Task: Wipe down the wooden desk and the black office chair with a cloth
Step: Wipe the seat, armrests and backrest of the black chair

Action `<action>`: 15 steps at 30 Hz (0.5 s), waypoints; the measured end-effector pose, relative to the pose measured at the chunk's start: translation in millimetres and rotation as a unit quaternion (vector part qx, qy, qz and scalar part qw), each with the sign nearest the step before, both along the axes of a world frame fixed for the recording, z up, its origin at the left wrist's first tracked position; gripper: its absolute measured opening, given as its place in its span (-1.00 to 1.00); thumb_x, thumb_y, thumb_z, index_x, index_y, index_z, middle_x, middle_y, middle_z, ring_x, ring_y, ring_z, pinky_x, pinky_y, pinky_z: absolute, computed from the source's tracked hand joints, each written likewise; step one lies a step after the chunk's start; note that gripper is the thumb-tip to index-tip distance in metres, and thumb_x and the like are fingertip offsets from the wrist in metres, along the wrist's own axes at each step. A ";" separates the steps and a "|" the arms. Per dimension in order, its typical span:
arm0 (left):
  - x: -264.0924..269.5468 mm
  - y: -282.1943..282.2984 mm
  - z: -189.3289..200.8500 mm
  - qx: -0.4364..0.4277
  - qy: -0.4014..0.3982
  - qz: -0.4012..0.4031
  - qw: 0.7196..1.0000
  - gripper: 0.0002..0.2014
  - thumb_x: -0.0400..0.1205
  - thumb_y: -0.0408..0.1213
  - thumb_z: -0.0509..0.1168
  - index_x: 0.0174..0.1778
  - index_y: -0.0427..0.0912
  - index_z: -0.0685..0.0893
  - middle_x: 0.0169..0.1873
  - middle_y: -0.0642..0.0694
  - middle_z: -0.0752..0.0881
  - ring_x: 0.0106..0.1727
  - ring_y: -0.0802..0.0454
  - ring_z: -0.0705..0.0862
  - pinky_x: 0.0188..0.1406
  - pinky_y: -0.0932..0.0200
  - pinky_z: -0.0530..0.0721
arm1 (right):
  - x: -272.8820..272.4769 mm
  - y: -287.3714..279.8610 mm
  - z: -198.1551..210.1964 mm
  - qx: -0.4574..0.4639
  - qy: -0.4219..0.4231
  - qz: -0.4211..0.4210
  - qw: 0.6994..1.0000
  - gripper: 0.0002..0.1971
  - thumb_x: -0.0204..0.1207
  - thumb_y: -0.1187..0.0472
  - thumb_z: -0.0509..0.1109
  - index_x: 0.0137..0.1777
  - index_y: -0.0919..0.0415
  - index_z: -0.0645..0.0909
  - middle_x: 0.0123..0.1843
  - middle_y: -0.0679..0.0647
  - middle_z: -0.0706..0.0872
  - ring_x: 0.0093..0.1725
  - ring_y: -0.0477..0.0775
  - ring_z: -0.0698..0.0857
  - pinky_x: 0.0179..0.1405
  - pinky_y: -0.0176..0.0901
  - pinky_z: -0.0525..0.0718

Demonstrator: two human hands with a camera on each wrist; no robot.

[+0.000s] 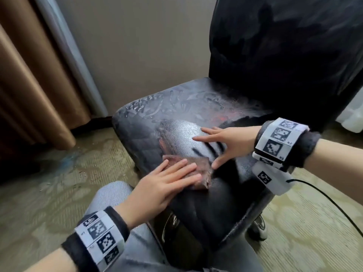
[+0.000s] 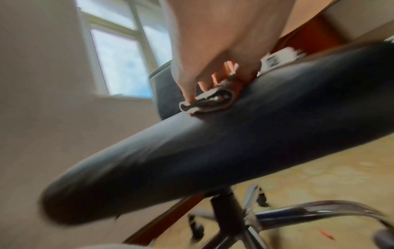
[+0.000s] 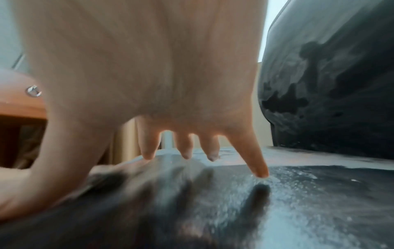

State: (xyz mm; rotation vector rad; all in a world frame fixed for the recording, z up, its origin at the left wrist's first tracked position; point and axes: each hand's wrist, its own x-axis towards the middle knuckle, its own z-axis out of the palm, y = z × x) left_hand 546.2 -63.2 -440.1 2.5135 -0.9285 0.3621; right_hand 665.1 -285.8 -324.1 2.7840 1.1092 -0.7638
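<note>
- The black office chair (image 1: 196,122) is the landmark: its seat fills the middle of the head view and its tall backrest (image 1: 284,46) rises at the far right of the seat.
- The seat's leather is worn and cracked toward the backrest, with a smoother shiny patch near the middle.
- A folded cloth (image 1: 198,169), reddish brown with lighter edges, lies on the front part of the seat, close to the front edge.
- The left hand (image 1: 165,185) lies flat on top of the cloth, its fingers (image 1: 182,169) straight and pressing the cloth against the seat; the fingers are not curled round it.
- In the left wrist view the cloth (image 2: 213,99) shows as a folded bundle squeezed between the left hand (image 2: 213,50) and the seat's curved front edge.
- The right hand (image 1: 225,142) rests on the middle of the seat, just beyond the cloth and toward the backrest, holding nothing.
- Its fingers (image 3: 255,161) are spread and straight, the tips touching the leather.
- Both wrists carry black bands with white patterned markers.
- Under the seat, the left wrist view shows the chair's chrome base (image 2: 298,212) with castors on a patterned carpet (image 1: 59,183).
- A brown curtain (image 1: 29,85) hangs left of the chair, against a beige wall.
- A wooden desk edge (image 3: 19,101) shows to the left of the seat in the right wrist view.
</note>
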 end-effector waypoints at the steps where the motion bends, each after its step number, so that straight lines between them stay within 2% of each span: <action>1: 8.9 5.6 -0.4 -0.044 0.033 0.069 0.996 -0.53 0.72 -0.16 -0.05 0.59 0.12 0.25 0.58 0.18 0.24 0.63 0.21 0.10 0.58 -0.17 0.19 | -1.0 4.2 -4.8 -0.004 0.003 0.009 1.000 -0.06 0.35 -0.20 0.46 0.61 -0.27 -0.06 0.69 0.03 -0.19 0.66 0.12 -0.20 0.65 0.08 -0.05; 3: 16.4 12.8 -1.9 -0.106 0.095 0.184 0.973 -0.48 0.63 -0.22 0.00 0.56 0.07 0.18 0.54 0.23 0.15 0.62 0.25 -0.02 0.59 -0.25 0.18 | -1.0 4.4 -13.7 -0.005 0.010 0.011 1.000 -0.05 0.33 -0.22 0.46 0.60 -0.29 -0.07 0.69 0.00 -0.19 0.66 0.14 -0.23 0.64 0.14 -0.03; 4: 11.5 11.4 -2.7 -0.108 0.109 0.193 0.969 -0.44 0.60 -0.28 0.02 0.55 0.06 0.16 0.54 0.23 0.14 0.62 0.22 -0.03 0.60 -0.25 0.16 | -0.2 2.7 -15.7 -0.001 0.011 0.008 1.000 -0.05 0.32 -0.22 0.47 0.60 -0.30 -0.06 0.69 -0.01 -0.19 0.66 0.13 -0.23 0.65 0.14 -0.03; 6: -12.2 2.2 -2.8 -0.071 0.104 0.126 0.984 -0.29 0.50 -0.45 0.02 0.59 0.14 0.21 0.57 0.17 0.18 0.64 0.02 0.03 0.59 -0.25 0.15 | 0.7 1.1 -16.6 0.002 0.010 0.010 1.000 -0.05 0.32 -0.21 0.47 0.60 -0.30 -0.06 0.69 -0.02 -0.19 0.66 0.13 -0.23 0.65 0.10 -0.04; 7: -27.1 -3.4 -5.5 -0.029 0.076 0.078 0.994 -0.22 0.43 -0.51 -0.01 0.60 0.12 0.22 0.59 0.11 0.22 0.64 -0.06 0.09 0.56 -0.23 0.18 | 1.0 0.8 -16.1 0.004 0.010 0.011 1.000 -0.05 0.32 -0.21 0.48 0.60 -0.29 -0.05 0.69 -0.01 -0.19 0.66 0.13 -0.24 0.65 0.09 -0.04; 9: -53.9 -14.3 -12.7 0.075 0.009 0.010 0.997 -0.17 0.35 -0.48 -0.03 0.61 0.09 0.20 0.61 -0.01 0.24 0.61 -0.15 0.20 0.46 -0.16 0.32 | 1.4 1.8 -15.1 0.005 0.014 0.013 1.000 -0.04 0.32 -0.19 0.49 0.60 -0.30 -0.05 0.69 -0.01 -0.19 0.66 0.13 -0.23 0.65 0.09 -0.06; 11: -63.8 -17.5 -16.5 0.125 -0.006 -0.015 0.992 -0.19 0.41 -0.45 0.01 0.64 0.10 0.11 0.63 0.01 0.19 0.62 -0.13 0.19 0.47 -0.02 0.37 | 1.6 1.2 -14.7 -0.001 0.014 0.017 1.000 -0.03 0.32 -0.19 0.49 0.60 -0.29 -0.06 0.69 0.00 -0.20 0.66 0.14 -0.23 0.65 0.10 -0.06; 12: -60.9 -16.9 -16.4 0.123 -0.013 -0.017 0.992 -0.21 0.46 -0.45 0.03 0.64 0.13 0.10 0.64 0.04 0.16 0.64 -0.09 0.17 0.51 0.06 0.32 | 1.8 0.0 -14.5 -0.002 0.011 0.020 1.000 -0.03 0.32 -0.19 0.49 0.60 -0.29 -0.07 0.69 0.01 -0.20 0.66 0.14 -0.23 0.65 0.10 -0.06; 13: -52.9 -15.4 -14.4 0.115 -0.017 -0.014 0.993 -0.22 0.49 -0.45 0.05 0.63 0.17 0.09 0.65 0.07 0.12 0.65 -0.03 0.13 0.56 0.13 0.25 | 2.2 -1.4 -14.7 -0.001 0.009 0.021 1.000 -0.03 0.32 -0.19 0.49 0.60 -0.29 -0.07 0.69 0.01 -0.20 0.66 0.14 -0.23 0.65 0.08 -0.06; 15: -26.3 -7.5 -6.5 0.045 0.035 0.027 0.998 -0.19 0.54 -0.48 0.08 0.59 0.35 0.03 0.65 0.18 -0.05 0.67 0.10 -0.07 0.60 0.20 0.16 | 1.6 -3.6 -15.1 0.003 0.004 0.023 1.000 -0.03 0.33 -0.19 0.49 0.60 -0.29 -0.07 0.69 0.01 -0.19 0.66 0.14 -0.22 0.65 0.04 -0.05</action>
